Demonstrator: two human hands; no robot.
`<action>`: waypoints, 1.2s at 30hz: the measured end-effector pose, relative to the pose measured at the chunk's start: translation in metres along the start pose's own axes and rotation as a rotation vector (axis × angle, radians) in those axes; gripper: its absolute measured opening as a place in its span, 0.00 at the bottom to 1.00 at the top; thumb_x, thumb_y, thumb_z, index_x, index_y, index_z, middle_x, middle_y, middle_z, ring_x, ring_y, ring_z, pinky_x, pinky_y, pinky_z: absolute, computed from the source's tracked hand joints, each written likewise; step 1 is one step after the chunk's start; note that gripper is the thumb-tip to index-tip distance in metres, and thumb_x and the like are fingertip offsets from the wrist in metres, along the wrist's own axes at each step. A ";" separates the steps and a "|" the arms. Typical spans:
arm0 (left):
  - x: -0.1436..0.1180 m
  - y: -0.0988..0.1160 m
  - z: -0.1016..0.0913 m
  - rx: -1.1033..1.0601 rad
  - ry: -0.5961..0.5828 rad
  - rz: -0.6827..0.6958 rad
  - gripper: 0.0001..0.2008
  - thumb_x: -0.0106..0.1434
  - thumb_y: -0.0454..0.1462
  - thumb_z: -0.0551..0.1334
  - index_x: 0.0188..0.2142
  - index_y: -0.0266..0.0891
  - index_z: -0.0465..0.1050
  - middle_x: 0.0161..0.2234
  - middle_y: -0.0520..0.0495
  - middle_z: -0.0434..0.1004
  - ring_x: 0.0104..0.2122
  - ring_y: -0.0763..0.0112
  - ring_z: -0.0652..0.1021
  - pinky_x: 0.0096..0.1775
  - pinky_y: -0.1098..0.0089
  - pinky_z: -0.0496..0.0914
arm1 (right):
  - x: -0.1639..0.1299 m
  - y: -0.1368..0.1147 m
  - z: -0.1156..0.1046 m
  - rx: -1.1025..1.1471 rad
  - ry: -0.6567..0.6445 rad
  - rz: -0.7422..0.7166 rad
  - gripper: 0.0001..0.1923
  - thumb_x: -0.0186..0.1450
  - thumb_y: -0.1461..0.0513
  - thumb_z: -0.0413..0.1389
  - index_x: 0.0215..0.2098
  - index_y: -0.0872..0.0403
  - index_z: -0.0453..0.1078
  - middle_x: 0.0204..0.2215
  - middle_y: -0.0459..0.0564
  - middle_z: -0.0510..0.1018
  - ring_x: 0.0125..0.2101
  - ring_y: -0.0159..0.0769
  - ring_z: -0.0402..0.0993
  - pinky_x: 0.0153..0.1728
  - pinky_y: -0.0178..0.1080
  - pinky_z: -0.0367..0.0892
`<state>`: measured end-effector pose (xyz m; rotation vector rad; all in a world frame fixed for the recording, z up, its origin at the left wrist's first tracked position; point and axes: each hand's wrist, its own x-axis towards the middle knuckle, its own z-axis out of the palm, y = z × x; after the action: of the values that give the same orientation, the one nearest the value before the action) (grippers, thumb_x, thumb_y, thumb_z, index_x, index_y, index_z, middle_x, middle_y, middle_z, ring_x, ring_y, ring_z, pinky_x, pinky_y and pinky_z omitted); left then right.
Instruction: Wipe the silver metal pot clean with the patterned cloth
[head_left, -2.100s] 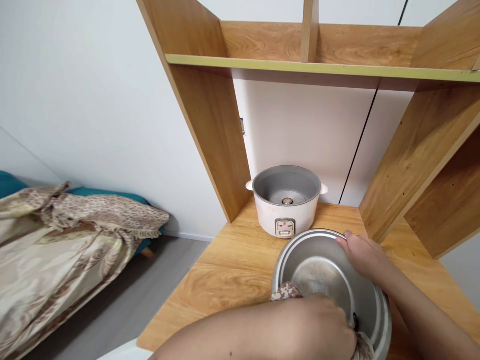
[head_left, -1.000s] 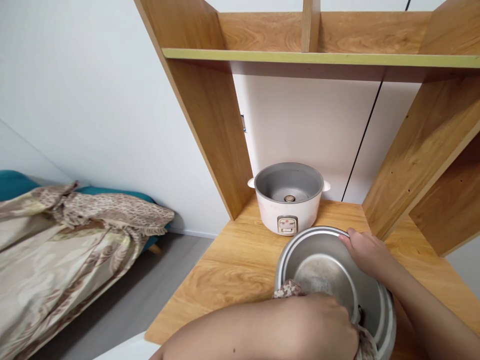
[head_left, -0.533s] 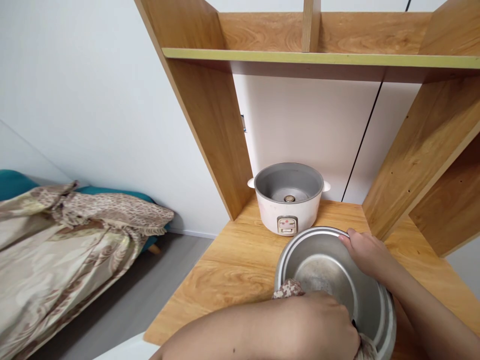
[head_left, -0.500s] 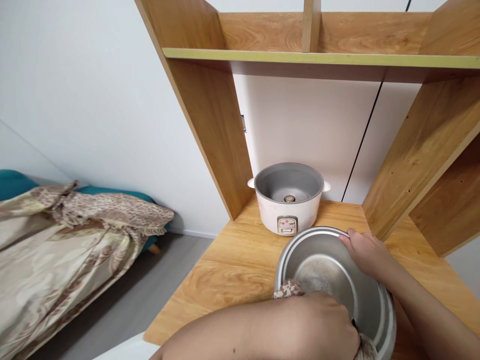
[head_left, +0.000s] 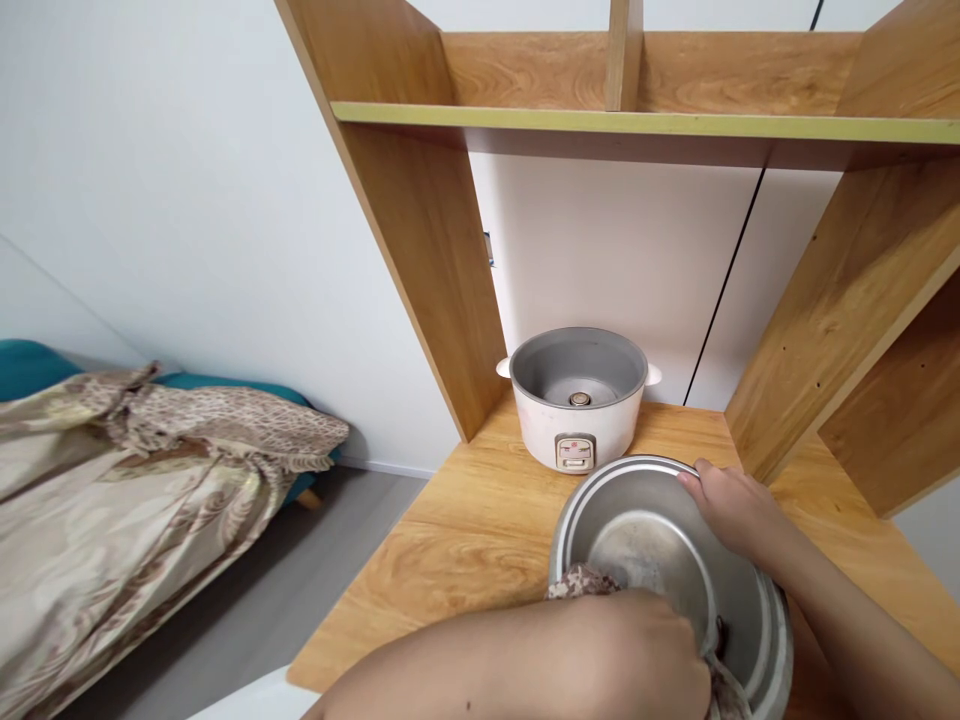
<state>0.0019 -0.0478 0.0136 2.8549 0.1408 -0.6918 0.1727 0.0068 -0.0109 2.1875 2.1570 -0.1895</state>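
A round silver-grey metal inner pot (head_left: 637, 535) tilts toward me at the front of the wooden desk. My right hand (head_left: 735, 505) grips its far right rim, thumb over the edge. My left hand (head_left: 645, 650) is inside the pot, closed on a brown-and-cream patterned cloth (head_left: 581, 582); part of the cloth shows on either side of the hand. Most of the left fingers are hidden behind the hand's back. Behind the pot stands a white rice cooker body (head_left: 577, 400), without a lid, its grey inside and central round sensor showing.
The wooden desk (head_left: 420, 545) has upright side panels and a shelf (head_left: 637, 122) over the cooker. To the left, a patterned cover (head_left: 150, 520) lies over a teal piece of furniture (head_left: 240, 382) on a grey floor. A white object's edge shows at bottom left.
My left hand has shifted slightly left inside the pot with the cloth. The pot and my right hand stay almost the same; the view has tipped a little.
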 end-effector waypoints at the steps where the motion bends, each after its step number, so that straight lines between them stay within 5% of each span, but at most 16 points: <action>1: -0.003 0.001 -0.003 0.013 0.047 0.007 0.11 0.61 0.35 0.57 0.28 0.34 0.75 0.26 0.44 0.79 0.20 0.69 0.75 0.21 0.69 0.61 | 0.000 0.000 0.000 0.001 -0.002 0.003 0.23 0.74 0.52 0.34 0.39 0.54 0.67 0.35 0.58 0.79 0.39 0.48 0.77 0.33 0.41 0.59; 6: -0.006 0.003 -0.006 0.025 0.115 -0.004 0.12 0.64 0.35 0.55 0.29 0.34 0.75 0.27 0.45 0.80 0.21 0.70 0.75 0.22 0.69 0.61 | -0.001 -0.001 -0.002 0.003 -0.007 0.005 0.23 0.74 0.52 0.35 0.40 0.54 0.67 0.35 0.59 0.79 0.39 0.48 0.77 0.33 0.41 0.59; 10: 0.003 0.001 0.002 -0.029 0.021 -0.050 0.12 0.63 0.37 0.55 0.34 0.33 0.77 0.28 0.42 0.80 0.20 0.68 0.75 0.19 0.68 0.59 | -0.002 -0.001 -0.002 0.007 -0.005 0.007 0.24 0.74 0.52 0.34 0.40 0.54 0.67 0.35 0.58 0.79 0.39 0.49 0.77 0.33 0.41 0.59; 14: 0.008 -0.002 0.007 -0.059 -0.051 0.000 0.08 0.58 0.34 0.59 0.28 0.33 0.76 0.26 0.43 0.80 0.19 0.70 0.74 0.17 0.70 0.59 | -0.001 -0.001 -0.001 0.008 0.000 0.002 0.23 0.74 0.52 0.34 0.39 0.54 0.67 0.35 0.58 0.79 0.39 0.48 0.77 0.32 0.41 0.59; 22: -0.003 0.002 -0.003 0.016 0.109 0.020 0.12 0.64 0.35 0.55 0.28 0.34 0.75 0.27 0.44 0.79 0.22 0.69 0.75 0.20 0.69 0.60 | 0.000 0.000 0.000 0.009 -0.003 -0.001 0.23 0.74 0.52 0.35 0.40 0.55 0.67 0.36 0.59 0.79 0.39 0.49 0.77 0.33 0.41 0.59; 30: 0.006 0.000 0.002 -0.096 -0.026 -0.046 0.13 0.62 0.36 0.56 0.33 0.31 0.77 0.29 0.41 0.81 0.20 0.69 0.74 0.18 0.69 0.59 | 0.000 0.000 0.001 0.016 0.005 -0.009 0.23 0.74 0.52 0.35 0.39 0.54 0.67 0.35 0.58 0.80 0.39 0.48 0.77 0.32 0.40 0.58; 36: 0.006 0.000 0.005 -0.087 0.000 -0.050 0.12 0.62 0.36 0.56 0.35 0.31 0.77 0.28 0.41 0.81 0.21 0.67 0.76 0.18 0.69 0.60 | 0.000 -0.001 -0.001 0.006 -0.002 -0.003 0.23 0.74 0.52 0.35 0.40 0.54 0.67 0.35 0.59 0.80 0.39 0.48 0.77 0.33 0.41 0.59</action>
<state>0.0050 -0.0487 0.0070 2.7768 0.2370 -0.6774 0.1722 0.0065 -0.0103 2.1867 2.1617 -0.1980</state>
